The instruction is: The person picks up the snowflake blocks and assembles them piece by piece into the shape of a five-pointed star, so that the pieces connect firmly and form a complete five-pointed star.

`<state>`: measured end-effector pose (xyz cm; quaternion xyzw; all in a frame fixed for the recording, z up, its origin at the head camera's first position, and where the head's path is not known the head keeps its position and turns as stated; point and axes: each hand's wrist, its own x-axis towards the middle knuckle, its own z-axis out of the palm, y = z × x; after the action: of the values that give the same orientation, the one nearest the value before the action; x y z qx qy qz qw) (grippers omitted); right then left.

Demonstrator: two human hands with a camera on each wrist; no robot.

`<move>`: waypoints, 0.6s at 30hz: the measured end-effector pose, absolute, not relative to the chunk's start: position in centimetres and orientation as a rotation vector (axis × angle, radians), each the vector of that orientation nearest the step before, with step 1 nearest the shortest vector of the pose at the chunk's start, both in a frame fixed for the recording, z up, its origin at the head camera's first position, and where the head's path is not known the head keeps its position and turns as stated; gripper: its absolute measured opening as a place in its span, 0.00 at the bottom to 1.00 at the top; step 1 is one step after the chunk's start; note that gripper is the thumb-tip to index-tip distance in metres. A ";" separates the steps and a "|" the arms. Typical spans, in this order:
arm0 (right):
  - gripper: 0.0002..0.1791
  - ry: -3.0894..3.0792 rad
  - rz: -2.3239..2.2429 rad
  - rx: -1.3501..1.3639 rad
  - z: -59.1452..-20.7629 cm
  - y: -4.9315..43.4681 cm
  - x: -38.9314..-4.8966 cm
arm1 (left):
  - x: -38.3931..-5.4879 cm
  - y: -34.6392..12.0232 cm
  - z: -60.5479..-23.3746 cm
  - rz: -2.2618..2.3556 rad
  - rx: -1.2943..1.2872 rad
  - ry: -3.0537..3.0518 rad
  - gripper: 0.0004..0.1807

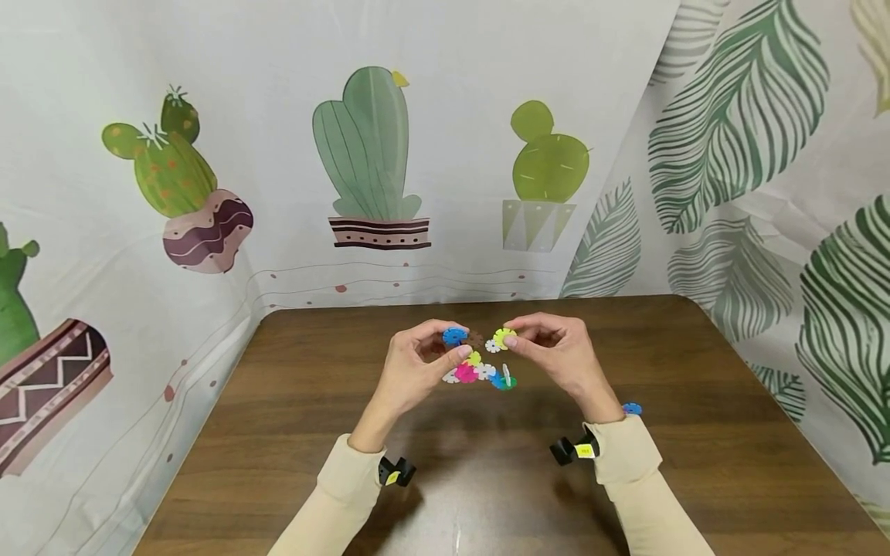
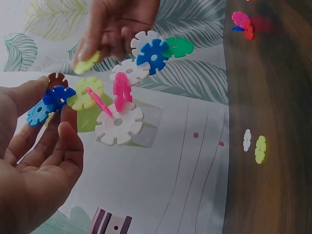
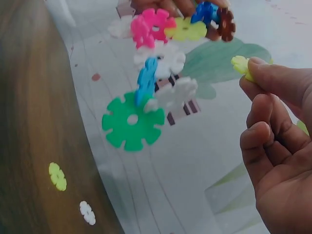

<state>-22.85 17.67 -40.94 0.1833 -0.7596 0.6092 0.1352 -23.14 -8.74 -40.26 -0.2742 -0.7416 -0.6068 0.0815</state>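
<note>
My left hand point(image 1: 417, 363) pinches one end of a chain of interlocking flower-shaped plastic discs. Blue discs point(image 2: 59, 98) and a brown disc point(image 2: 57, 80) are by its fingertips. From there the chain runs through a yellow disc point(image 2: 87, 93), pink discs point(image 3: 157, 25) and white discs point(image 2: 119, 124) to a blue disc point(image 3: 146, 80) and a green disc point(image 3: 133, 120). Across from it, my right hand point(image 1: 556, 349) pinches a single yellow disc point(image 3: 240, 65) between thumb and finger. That disc is apart from the chain in both wrist views.
On the brown wooden table point(image 1: 299, 432) lie a loose yellow disc point(image 3: 57, 176) and a white disc point(image 3: 87, 213). Pink and red pieces point(image 2: 242, 22) lie farther along. A blue disc point(image 1: 632, 408) is beside the right wrist. Behind the table hangs a printed cloth point(image 1: 459, 154).
</note>
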 end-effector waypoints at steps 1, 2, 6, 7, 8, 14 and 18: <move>0.10 -2.195 1.773 0.542 -40.8 17.5 -22.7 | -23.1 -8.8 -40.2 -1.813 -0.821 -2.218 0.12; 0.10 -2.192 1.779 0.551 -40.7 17.4 -22.6 | -23.1 -8.8 -40.2 -1.813 -0.823 -2.219 0.12; 0.10 -2.188 1.796 0.586 -40.3 17.0 -22.0 | -23.0 -8.8 -40.2 -1.818 -0.827 -2.221 0.12; 0.10 -2.192 1.793 0.593 -40.2 16.9 -22.0 | -23.0 -8.8 -40.2 -1.820 -0.829 -2.220 0.12; 0.10 -2.195 1.792 0.598 -40.2 16.9 -21.9 | -23.0 -8.8 -40.1 -1.821 -0.831 -2.219 0.12; 0.09 -2.198 1.790 0.619 -40.0 16.6 -21.7 | -22.9 -8.8 -40.0 -1.817 -0.836 -2.232 0.12; 0.09 -2.200 1.775 0.626 -40.0 16.6 -21.7 | -22.8 -8.8 -39.8 -1.820 -0.835 -2.243 0.12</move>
<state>-21.69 16.55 -40.04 0.2146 -0.7542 0.6083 0.1230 -22.79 -8.77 -39.85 -0.2772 -0.7443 -0.6039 0.0676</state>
